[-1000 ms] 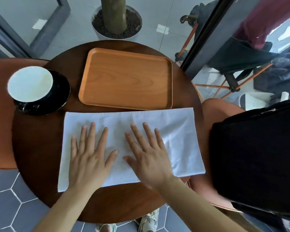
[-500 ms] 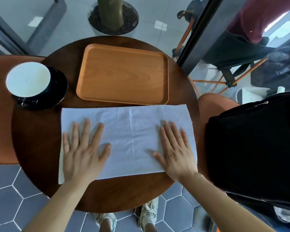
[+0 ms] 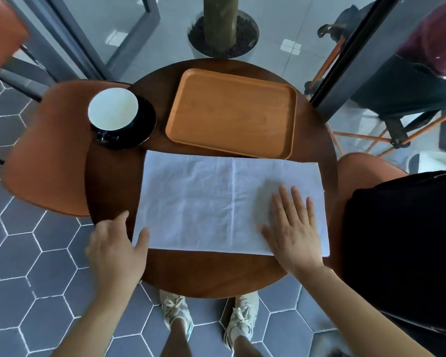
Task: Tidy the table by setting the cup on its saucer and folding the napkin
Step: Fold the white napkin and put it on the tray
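Observation:
A white napkin (image 3: 216,204) lies spread flat on the near half of the round wooden table (image 3: 206,274), a crease running down its middle. My right hand (image 3: 291,228) presses flat on the napkin's right part, fingers straight. My left hand (image 3: 116,248) is at the napkin's near-left corner; its thumb lies on top of the corner and the fingers curl out of sight at the left edge. At the table's far left, a cup (image 3: 113,112), white inside and dark outside, stands on its black saucer (image 3: 147,124).
A bare wooden tray (image 3: 232,112) lies at the far middle of the table, just beyond the napkin. Orange chairs stand left (image 3: 49,150) and right (image 3: 358,168), the right one bearing a black bag (image 3: 402,240). A potted trunk (image 3: 223,34) stands behind.
My left hand slid off the napkin's left part to its near-left corner and curled there. My right hand moved further right across the napkin. The view pulled back and shifted.

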Demonstrator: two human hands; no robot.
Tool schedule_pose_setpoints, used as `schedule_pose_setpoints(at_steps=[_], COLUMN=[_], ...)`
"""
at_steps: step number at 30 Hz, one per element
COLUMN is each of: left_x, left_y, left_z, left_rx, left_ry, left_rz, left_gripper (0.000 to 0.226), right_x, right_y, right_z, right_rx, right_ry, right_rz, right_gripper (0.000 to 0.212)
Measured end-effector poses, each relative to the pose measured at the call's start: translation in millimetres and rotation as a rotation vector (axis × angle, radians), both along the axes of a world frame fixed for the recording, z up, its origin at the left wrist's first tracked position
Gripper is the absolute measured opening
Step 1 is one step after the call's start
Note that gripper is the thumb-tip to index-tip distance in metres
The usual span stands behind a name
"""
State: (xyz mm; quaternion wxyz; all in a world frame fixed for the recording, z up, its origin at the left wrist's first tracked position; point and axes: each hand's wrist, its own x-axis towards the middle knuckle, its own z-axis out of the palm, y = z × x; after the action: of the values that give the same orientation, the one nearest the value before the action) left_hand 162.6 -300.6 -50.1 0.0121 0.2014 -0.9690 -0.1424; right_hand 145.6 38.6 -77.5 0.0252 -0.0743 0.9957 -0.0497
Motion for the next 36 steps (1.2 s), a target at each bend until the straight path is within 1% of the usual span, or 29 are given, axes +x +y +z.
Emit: schedule_pose_setpoints(at_steps=[2,4,6,8,10,15,18,19,20,23,26,29,31,32,35,36], left_x=[9,12,10,7,2,-3,-2,-1,-1,2,7,7,4,3,1,2], left_y=[-1,3,8,13,14,11,11,10,9,4,-2,-8,-9,-8,1,6], left_z=[3,7,10,12,13,16,18,18,19,21,29,37,42,44,52,55], left_rx=[0.046,0.095,0.134,0.173,0.253,0.474,0.544,0.564,0.598,0.704,0.748,0.763,0.768,0.761,0.676,0.639], left_ry=[-0.105,-0.164,-0.172,-0.172,-0.173,-0.114,-0.102,-0.096,-0.086,-0.028,0.052,0.141,0.184,0.202,0.248,0.262], left_rz=[0.073,0.142,0.196,0.233,0.294,0.442,0.456,0.461,0.481,0.544,0.566,0.603,0.605,0.594,0.504,0.461], left_gripper=[0.052,0.052,0.054,0.054,0.049,0.007,0.030,0.033,0.032,0.021,0.007,0.005,0.009,0.012,0.009,0.013], right_x=[2,3,2,2,1,-1,0,1,1,2,4,2,-2,-4,-18,-25], right_y=[-13,-31,-50,-63,-68,-64,-65,-66,-67,-70,-73,-78,-81,-83,-91,-95], right_z=[4,6,7,4,0,-11,-10,-10,-9,-6,-5,-4,-2,1,18,25], right_rx=[-0.115,-0.232,-0.313,-0.337,-0.338,-0.286,-0.243,-0.228,-0.206,-0.121,-0.119,-0.127,-0.143,-0.177,-0.347,-0.408], right_ry=[0.093,0.130,0.121,0.083,0.049,0.049,0.053,0.052,0.053,0.034,0.016,-0.015,-0.047,-0.055,-0.030,-0.022], right_rz=[0.061,0.157,0.252,0.303,0.299,0.320,0.311,0.302,0.294,0.276,0.296,0.353,0.366,0.353,0.249,0.201], right_gripper=[0.065,0.059,0.056,0.056,0.056,0.054,0.054,0.055,0.057,0.064,0.066,0.063,0.061,0.059,0.047,0.044])
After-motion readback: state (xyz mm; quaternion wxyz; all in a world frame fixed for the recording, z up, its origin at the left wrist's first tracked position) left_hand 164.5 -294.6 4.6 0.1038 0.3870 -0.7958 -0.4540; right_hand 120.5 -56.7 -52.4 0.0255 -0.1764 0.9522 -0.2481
